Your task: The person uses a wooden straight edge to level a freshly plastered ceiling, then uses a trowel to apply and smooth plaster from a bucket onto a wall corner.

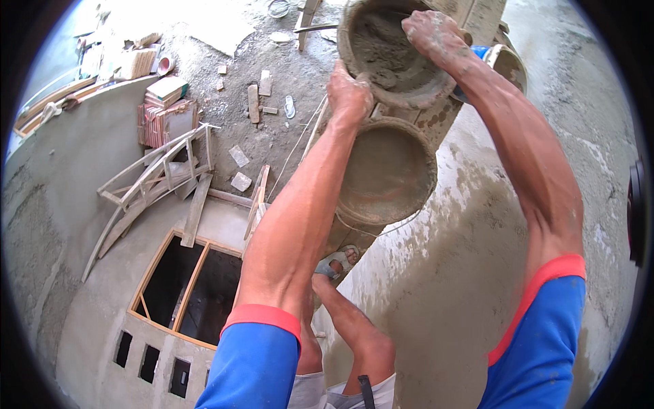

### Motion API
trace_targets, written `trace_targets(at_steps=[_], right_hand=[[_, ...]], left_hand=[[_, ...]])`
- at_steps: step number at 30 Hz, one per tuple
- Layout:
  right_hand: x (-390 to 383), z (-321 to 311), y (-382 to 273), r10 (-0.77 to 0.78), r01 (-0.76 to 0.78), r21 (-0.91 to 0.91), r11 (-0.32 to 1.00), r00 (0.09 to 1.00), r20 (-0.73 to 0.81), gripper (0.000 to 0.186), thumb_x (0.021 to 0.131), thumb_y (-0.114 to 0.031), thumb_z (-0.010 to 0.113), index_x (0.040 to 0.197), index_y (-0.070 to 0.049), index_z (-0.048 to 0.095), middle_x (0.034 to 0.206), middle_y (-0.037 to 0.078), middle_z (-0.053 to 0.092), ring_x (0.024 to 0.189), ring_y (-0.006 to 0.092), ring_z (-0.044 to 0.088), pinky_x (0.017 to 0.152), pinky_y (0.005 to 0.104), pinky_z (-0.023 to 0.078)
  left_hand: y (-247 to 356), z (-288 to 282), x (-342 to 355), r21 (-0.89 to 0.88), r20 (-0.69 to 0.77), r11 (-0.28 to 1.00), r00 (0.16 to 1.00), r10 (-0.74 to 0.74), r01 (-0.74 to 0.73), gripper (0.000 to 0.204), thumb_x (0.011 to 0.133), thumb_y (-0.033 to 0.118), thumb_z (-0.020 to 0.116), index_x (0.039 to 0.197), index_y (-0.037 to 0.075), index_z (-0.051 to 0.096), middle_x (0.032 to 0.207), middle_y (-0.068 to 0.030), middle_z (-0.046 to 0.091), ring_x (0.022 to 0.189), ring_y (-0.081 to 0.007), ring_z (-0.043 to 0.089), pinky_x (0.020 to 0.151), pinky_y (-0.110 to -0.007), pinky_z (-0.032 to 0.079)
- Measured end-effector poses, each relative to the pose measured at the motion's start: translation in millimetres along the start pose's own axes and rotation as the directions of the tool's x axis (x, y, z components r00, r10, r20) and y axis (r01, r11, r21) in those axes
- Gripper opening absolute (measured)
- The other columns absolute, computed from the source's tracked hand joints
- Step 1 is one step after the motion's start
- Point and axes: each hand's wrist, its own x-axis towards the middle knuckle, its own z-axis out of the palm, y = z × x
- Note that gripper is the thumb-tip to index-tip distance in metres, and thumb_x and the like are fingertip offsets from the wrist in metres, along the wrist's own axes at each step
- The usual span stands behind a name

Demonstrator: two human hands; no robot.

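Observation:
My left hand (349,95) is closed on the rim of the upper bucket (381,61), which holds grey wet mortar. My right hand (432,41) is closed over the right side of that bucket's opening; what it grips is hard to make out. Just below, a second round bucket (385,174) with smooth grey liquid stands on a wooden plank (470,17). Behind the upper bucket, at the right, is another container (507,68) with blue on it.
I stand high beside a plastered wall (558,123). My sandalled foot (337,262) is on the plank. Far below are an opening with a wooden frame (204,259), a curved wooden form (143,184), stacked tiles (163,123) and scattered rubble (252,102).

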Motion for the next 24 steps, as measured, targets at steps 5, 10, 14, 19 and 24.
trace_targets(at_steps=[5, 10, 14, 19, 24], right_hand=[[-13, 47, -11, -0.418, 0.363, -0.211, 0.907, 0.835, -0.358, 0.003, 0.077, -0.012, 0.058, 0.079, -0.014, 0.060, 0.078, 0.005, 0.060, 0.075, 0.0216, 0.063, 0.066, 0.0354, 0.053], [-48, 42, -51, -0.125, 0.125, -0.012, 0.992, 0.991, 0.044, 0.005, 0.064, -0.012, 0.069, 0.069, -0.012, 0.069, 0.085, 0.011, 0.069, 0.080, 0.0209, 0.069, 0.066, 0.0341, 0.055], [-104, 32, -6, -0.059, 0.081, 0.195, 0.977, 0.991, -0.118, 0.026, 0.088, -0.016, 0.054, 0.108, 0.000, 0.056, 0.074, 0.019, 0.063, 0.078, 0.0339, 0.067, 0.068, 0.0454, 0.054], [-114, 50, 36, 0.308, -0.269, 0.425, 0.865, 0.951, -0.025, 0.029, 0.089, -0.021, 0.053, 0.116, -0.010, 0.057, 0.089, 0.024, 0.065, 0.083, 0.0385, 0.066, 0.074, 0.0507, 0.052], [-87, 103, 14, 0.340, -0.308, 0.519, 0.797, 0.940, 0.036, 0.030, 0.089, -0.027, 0.052, 0.108, -0.005, 0.058, 0.093, 0.025, 0.066, 0.089, 0.0425, 0.064, 0.080, 0.0500, 0.051]], left_hand=[[-18, -2, 14, -0.079, 0.015, 0.997, 1.000, 0.016, -0.014, 0.040, 0.073, 0.008, 0.072, 0.110, 0.002, 0.058, 0.097, -0.0208, 0.067, 0.094, -0.0386, 0.064, 0.083, -0.043, 0.049], [-39, -9, 33, -0.188, 0.044, 0.980, 0.997, -0.058, 0.065, 0.036, 0.075, 0.000, 0.073, 0.108, 0.000, 0.058, 0.094, -0.0115, 0.068, 0.079, -0.0202, 0.065, 0.067, -0.032, 0.053], [-25, -12, 29, -0.212, 0.181, 0.974, 0.983, -0.043, 0.081, 0.038, 0.075, 0.002, 0.074, 0.108, -0.001, 0.054, 0.090, -0.0108, 0.065, 0.068, -0.0167, 0.063, 0.047, -0.026, 0.052], [-17, -5, 16, -0.191, 0.170, 0.979, 0.985, -0.035, 0.067, 0.046, 0.067, 0.008, 0.082, 0.104, -0.001, 0.057, 0.096, -0.0156, 0.068, 0.088, -0.0261, 0.065, 0.079, -0.036, 0.050], [-9, 7, 4, -0.132, 0.150, 0.984, 0.979, 0.139, -0.120, 0.039, 0.074, 0.002, 0.075, 0.106, -0.002, 0.052, 0.088, -0.0108, 0.064, 0.069, -0.0172, 0.063, 0.051, -0.030, 0.053]])
